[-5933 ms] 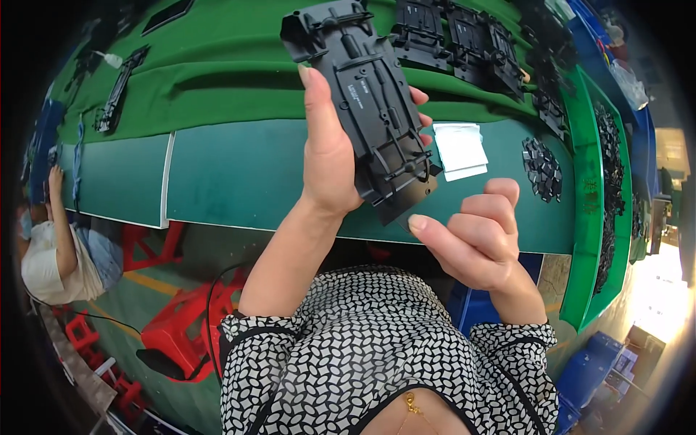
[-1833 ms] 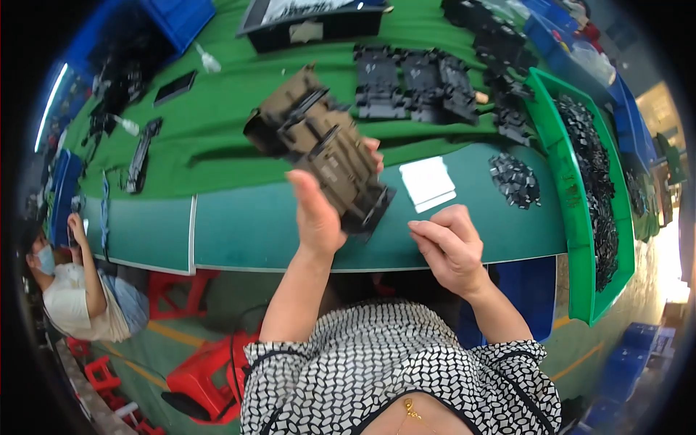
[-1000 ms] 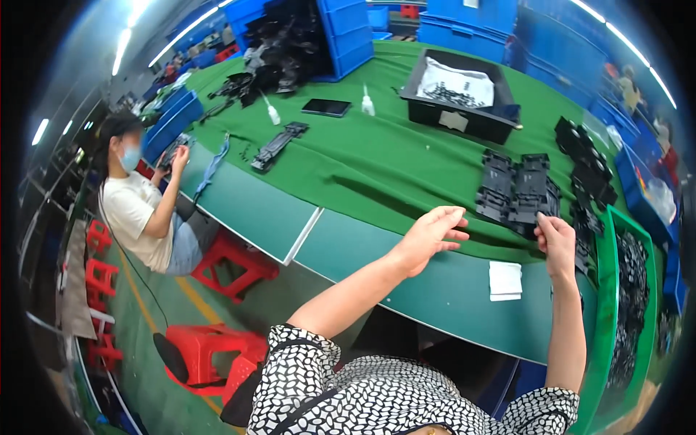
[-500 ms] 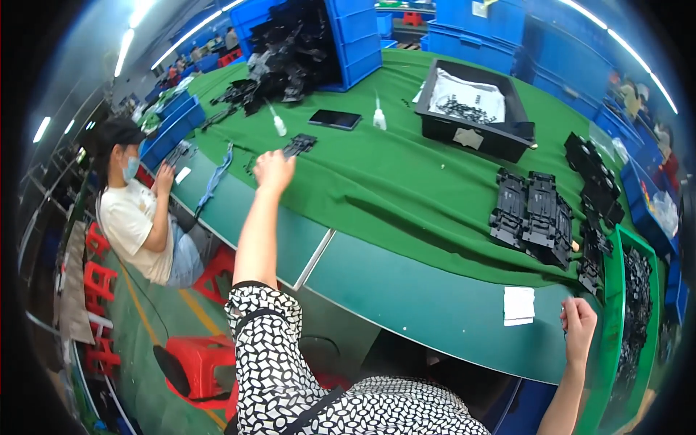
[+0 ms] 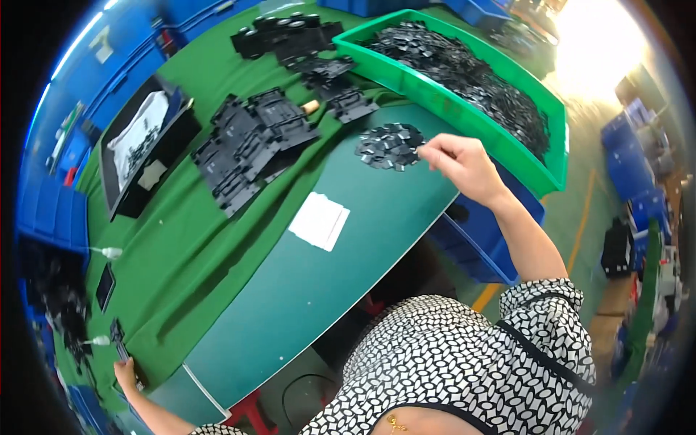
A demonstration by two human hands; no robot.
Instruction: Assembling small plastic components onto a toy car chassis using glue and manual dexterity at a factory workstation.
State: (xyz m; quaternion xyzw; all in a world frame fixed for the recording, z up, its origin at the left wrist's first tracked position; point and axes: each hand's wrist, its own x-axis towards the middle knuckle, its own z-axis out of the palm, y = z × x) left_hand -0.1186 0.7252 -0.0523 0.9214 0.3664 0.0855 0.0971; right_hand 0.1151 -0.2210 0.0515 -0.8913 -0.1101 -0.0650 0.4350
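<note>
— Two hands, far apart. See the right hand? It's out over the dark green mat, fingers pinched together right at the edge of that little pile of small black parts.

— Is it holding one?

— Can't tell from here — the fingertips touch the pile's near edge, but whatever sits between them is too small to make out.

— And the left hand?

— Way off at the far end of the table, low in view. It's closed round the end of a thin black piece lying on the green cloth. A second, squarer black piece lies near it.

— What's around the pile?

— Just behind it, the green tray, heaped with more black parts. To the left of the pile, a stack of larger black frames on the cloth, with more frames further back. A white sheet lies flat on the mat, well apart from both hands.

— That black bin?

— The bin sits at the far side of the cloth, a white bag inside it. Blue crates stand under the table below the right arm.
</note>
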